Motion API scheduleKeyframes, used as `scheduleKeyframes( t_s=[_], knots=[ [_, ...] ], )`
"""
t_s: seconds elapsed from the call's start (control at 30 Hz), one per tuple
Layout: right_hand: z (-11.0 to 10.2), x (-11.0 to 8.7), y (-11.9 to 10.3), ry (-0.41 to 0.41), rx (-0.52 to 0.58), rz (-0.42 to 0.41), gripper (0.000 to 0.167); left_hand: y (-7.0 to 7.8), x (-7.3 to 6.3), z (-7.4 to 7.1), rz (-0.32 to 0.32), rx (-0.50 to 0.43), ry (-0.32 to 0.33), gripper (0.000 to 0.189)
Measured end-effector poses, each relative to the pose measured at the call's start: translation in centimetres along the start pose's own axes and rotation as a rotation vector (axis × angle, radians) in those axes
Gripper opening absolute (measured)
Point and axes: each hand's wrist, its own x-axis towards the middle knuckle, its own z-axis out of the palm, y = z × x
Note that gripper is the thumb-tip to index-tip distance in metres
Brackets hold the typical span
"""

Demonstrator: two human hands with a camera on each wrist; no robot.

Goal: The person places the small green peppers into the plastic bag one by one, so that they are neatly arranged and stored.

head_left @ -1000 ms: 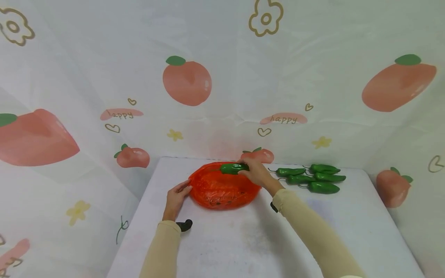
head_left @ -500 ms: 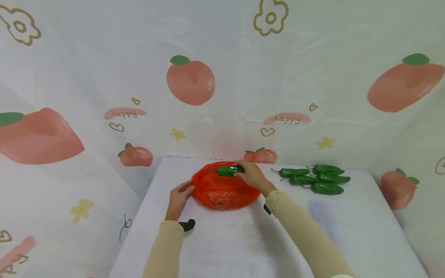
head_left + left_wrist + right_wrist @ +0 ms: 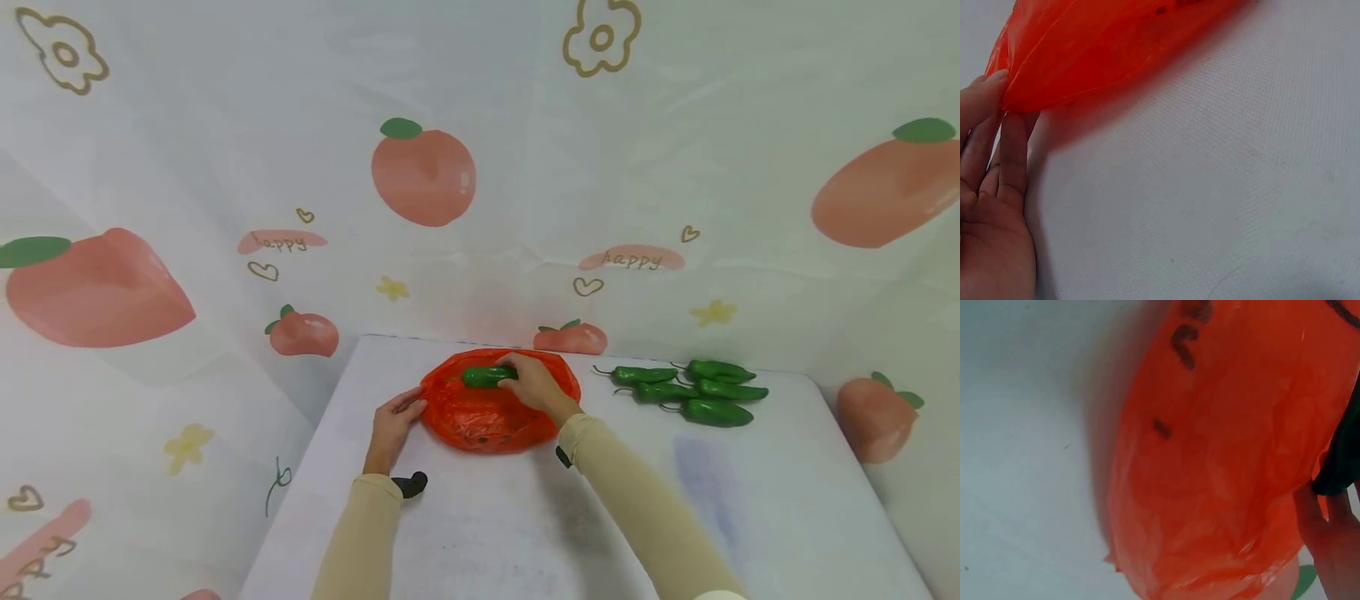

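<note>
A red plastic bag [image 3: 487, 429] with dark printing lies on the white table, its mouth spread wide. At its left edge, my left hand [image 3: 392, 429] pinches the rim; the left wrist view has thumb and fingertips on either side of the bag's film [image 3: 1079, 56]. A glossy green pepper [image 3: 480, 377], stem pointing left, is within the bag's opening. My right hand [image 3: 536, 385] grips its blunt right end from above. In the right wrist view, the dark pepper [image 3: 1341, 453] shows at the right margin beside my fingers, and the bag's side [image 3: 1210, 456] fills the middle.
Several more green peppers [image 3: 708, 412] lie in a loose group at the table's back right. A printed cloth [image 3: 517, 167] hangs behind and at the sides. Dark wrist straps [image 3: 412, 485] show at both sleeves.
The right hand has carried the pepper left and lower, into the bag's mouth. My left hand keeps its hold on the bag's left edge. The head view has shifted slightly.
</note>
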Motion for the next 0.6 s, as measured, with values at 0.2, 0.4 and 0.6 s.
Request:
scheduleKeyframes(
  t_s=[0.2, 0.4, 0.6],
  knots=[
    [0.4, 0.1, -0.3, -0.027, -0.047, 0.059, 0.039, -0.1, 0.0, 0.3, 0.008, 0.000, -0.002, 0.041],
    [0.8, 0.3, -0.5, -0.043, -0.072, 0.080, 0.039, 0.0, 0.1, 0.1, 0.018, 0.014, 0.004, 0.040],
    [1.1, 0.5, -0.3, -0.047, -0.078, 0.104, 0.040, -0.1, 0.1, 0.0, 0.018, 0.003, 0.005, 0.040]
  ],
)
